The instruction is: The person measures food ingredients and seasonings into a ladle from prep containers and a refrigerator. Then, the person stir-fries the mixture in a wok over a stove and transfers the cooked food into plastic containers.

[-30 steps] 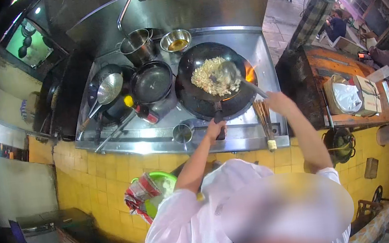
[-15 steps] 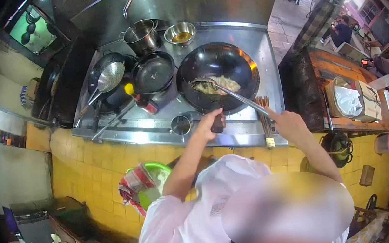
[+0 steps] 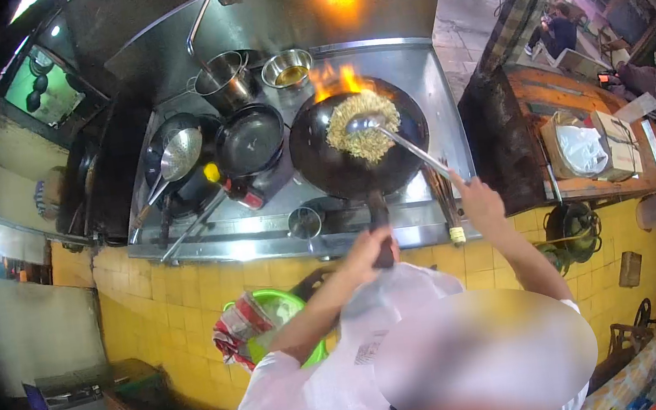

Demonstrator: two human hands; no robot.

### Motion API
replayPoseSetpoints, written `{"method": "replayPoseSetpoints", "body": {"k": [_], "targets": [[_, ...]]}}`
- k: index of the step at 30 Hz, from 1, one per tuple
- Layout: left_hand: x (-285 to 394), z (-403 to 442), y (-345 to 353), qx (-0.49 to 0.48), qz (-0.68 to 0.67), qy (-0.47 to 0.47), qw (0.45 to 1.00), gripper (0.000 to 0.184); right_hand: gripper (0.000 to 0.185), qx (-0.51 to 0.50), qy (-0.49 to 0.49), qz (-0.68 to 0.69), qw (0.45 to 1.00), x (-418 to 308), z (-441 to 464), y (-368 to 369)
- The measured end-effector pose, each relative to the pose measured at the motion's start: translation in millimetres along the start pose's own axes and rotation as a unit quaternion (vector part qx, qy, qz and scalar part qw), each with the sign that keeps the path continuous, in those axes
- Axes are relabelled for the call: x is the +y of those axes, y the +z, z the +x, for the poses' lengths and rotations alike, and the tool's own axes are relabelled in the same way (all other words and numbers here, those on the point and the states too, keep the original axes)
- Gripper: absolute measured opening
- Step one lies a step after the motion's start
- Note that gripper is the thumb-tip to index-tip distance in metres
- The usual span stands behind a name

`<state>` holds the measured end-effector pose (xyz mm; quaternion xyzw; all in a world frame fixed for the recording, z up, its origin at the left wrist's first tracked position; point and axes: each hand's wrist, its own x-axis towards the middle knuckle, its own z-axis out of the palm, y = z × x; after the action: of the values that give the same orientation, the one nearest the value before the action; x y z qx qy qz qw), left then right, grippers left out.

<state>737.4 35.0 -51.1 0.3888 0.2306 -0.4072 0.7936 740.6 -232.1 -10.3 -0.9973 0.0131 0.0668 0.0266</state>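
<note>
My left hand (image 3: 368, 252) is closed around the dark handle of a large black wok (image 3: 313, 151) on the steel stove. Pale chopped food or rice (image 3: 366, 148) lies spread over the wok's middle and far side. In my right hand (image 3: 482, 204) is the long handle of a metal ladle (image 3: 368, 121), whose round bowl rests in the food. Orange flames (image 3: 339, 82) rise at the wok's far rim.
Left of the wok are a black pan (image 3: 252, 140), a strainer (image 3: 181, 154), a yellow-capped bottle (image 3: 243, 192) and a pot (image 3: 224, 82). A steel bowl (image 3: 287, 69) sits behind. A stick brush (image 3: 446, 203) lies right. A person (image 3: 557, 32) sits far right.
The wok's handle and my left hand have come closer to my body. The food has spread toward the far side, the ladle bowl has moved onto it, and flames have flared up behind.
</note>
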Motion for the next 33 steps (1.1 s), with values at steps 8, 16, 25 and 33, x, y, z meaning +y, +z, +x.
{"method": "replayPoseSetpoints", "body": {"k": [8, 16, 25, 33], "targets": [[4, 117, -66, 0.035, 0.109, 0.199, 0.973, 0.018, 0.057, 0.067, 0.070, 0.098, 0.990, -34, -9, -9], [10, 147, -75, 0.034, 0.104, 0.212, 0.971, 0.023, 0.053, 0.056, -0.025, 0.081, 0.995, -29, 67, 87], [-9, 131, -88, 0.119, 0.214, 0.226, 0.943, 0.030, 0.036, -0.227, 0.123, 0.570, 0.780, -44, 80, 28], [-30, 27, -92, 0.113, 0.179, 0.186, 0.959, 0.053, 0.020, 0.408, -0.257, 0.467, 0.741, -107, 168, -56]]}}
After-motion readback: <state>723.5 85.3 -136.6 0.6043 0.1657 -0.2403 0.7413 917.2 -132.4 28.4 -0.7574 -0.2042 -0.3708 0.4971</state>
